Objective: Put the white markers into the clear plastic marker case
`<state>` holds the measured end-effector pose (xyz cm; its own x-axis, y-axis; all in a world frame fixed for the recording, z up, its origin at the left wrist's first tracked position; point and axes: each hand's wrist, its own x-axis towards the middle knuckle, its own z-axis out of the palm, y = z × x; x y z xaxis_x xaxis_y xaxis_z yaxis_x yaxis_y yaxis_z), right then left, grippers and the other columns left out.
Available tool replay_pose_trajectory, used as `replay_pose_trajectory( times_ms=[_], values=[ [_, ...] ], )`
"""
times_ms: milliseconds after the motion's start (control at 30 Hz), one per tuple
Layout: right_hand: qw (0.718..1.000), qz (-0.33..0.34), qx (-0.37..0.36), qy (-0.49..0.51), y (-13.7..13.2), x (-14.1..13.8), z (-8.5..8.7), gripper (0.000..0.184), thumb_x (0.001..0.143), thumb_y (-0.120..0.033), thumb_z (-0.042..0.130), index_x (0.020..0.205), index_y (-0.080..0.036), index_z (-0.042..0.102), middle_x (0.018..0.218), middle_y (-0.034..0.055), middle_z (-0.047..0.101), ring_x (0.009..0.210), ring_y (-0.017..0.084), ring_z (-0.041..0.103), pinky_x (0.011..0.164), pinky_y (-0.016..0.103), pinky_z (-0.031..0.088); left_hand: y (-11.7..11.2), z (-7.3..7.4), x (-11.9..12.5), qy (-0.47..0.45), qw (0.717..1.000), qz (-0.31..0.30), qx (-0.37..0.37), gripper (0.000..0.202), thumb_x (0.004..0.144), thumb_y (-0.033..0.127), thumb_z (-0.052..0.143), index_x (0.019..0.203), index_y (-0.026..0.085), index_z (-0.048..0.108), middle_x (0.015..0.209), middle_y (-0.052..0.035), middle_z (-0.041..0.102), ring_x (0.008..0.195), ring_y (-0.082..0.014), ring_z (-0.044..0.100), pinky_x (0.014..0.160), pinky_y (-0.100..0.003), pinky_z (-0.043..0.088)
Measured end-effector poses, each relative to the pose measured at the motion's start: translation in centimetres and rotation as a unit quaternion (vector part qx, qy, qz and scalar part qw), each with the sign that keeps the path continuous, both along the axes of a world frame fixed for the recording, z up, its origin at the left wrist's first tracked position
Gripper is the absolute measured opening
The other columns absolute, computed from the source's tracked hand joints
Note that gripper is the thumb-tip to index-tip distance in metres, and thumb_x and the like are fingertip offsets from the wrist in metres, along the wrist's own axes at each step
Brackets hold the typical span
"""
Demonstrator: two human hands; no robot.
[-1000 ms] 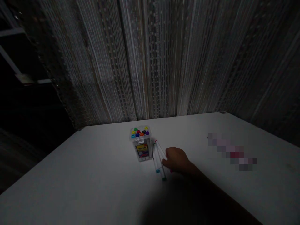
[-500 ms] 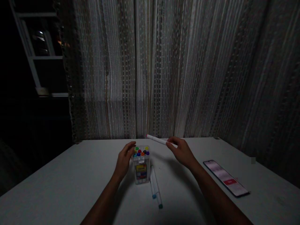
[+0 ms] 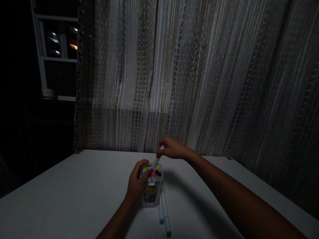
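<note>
White table (image 3: 99,194) is spreading wide in dim light. Clear box (image 3: 151,193) is standing upright on it. Beside box, on right, blue-end pen (image 3: 160,209) and green-end pen (image 3: 165,214) are lying close together. Green end is pointing toward person. Dark shadow is falling on table, right of pens.

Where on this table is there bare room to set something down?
Widest: the white table left of the left hand, out to the table's left edge. Another bare, shadowed patch lies between the two loose markers and the right forearm. Crowded: the marker box, with the left hand around its left side, the right hand holding a marker at its top.
</note>
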<state>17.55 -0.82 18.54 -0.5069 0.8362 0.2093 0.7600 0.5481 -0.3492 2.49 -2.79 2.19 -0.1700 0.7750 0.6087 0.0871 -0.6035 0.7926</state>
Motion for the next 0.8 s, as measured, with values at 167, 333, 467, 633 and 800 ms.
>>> replay_pose_trajectory(
  times_ms=[167,333,467,633,800],
  values=[
    [1.0,-0.006,0.001,-0.019,-0.3,-1.2,-1.7,0.012,0.077,-0.017,0.055,0.074,-0.011,0.065,0.061,-0.0004,0.058,0.057,0.009,0.05,0.053,0.02,0.032,-0.2,0.4,0.1,0.033,0.999,0.013,0.018,0.028,0.075,0.043,0.056,0.085,0.019,0.067,0.105,-0.0089,0.06,0.105,-0.0239,0.055,0.09,-0.035,0.045],
    [0.999,0.014,-0.006,-0.048,-0.3,-1.2,-2.9,0.017,0.077,-0.015,0.049,0.072,-0.012,0.065,0.063,0.0002,0.058,0.059,0.01,0.052,0.053,0.019,0.032,0.1,1.6,0.0,0.032,0.999,-0.011,-0.006,0.027,0.078,0.041,0.052,0.083,0.018,0.065,0.088,-0.0061,0.064,0.086,-0.0203,0.06,0.077,-0.031,0.048],
    [0.999,0.004,0.021,-0.047,-0.6,-1.9,-4.1,0.015,0.075,-0.019,0.054,0.08,-0.012,0.066,0.072,0.0028,0.063,0.067,0.012,0.054,0.055,0.02,0.033,0.5,1.6,0.1,-0.001,1.0,-0.004,-0.021,0.028,0.079,0.042,0.05,0.076,0.017,0.06,0.073,-0.0029,0.062,0.07,-0.0175,0.058,0.064,-0.027,0.047],
    [0.997,-0.013,0.059,-0.05,-0.9,-2.4,-5.1,0.018,0.076,-0.024,0.056,0.088,-0.015,0.067,0.081,0.005,0.067,0.073,0.015,0.058,0.058,0.021,0.034,0.7,0.2,0.1,-0.042,0.999,0.004,-0.013,0.033,0.082,0.046,0.044,0.088,0.017,0.06,0.083,-0.0043,0.064,0.075,-0.0185,0.06,0.068,-0.029,0.049],
    [0.997,-0.013,0.068,-0.035,-0.3,-2.1,-5.5,0.022,0.08,-0.018,0.049,0.086,-0.015,0.069,0.085,0.0075,0.069,0.08,0.017,0.061,0.067,0.023,0.038,0.7,-0.4,-0.2,-0.005,0.999,0.019,0.041,0.036,0.083,0.046,0.044,0.083,0.016,0.064,0.096,-0.0081,0.063,0.094,-0.0214,0.058,0.083,-0.032,0.047]
  ],
)
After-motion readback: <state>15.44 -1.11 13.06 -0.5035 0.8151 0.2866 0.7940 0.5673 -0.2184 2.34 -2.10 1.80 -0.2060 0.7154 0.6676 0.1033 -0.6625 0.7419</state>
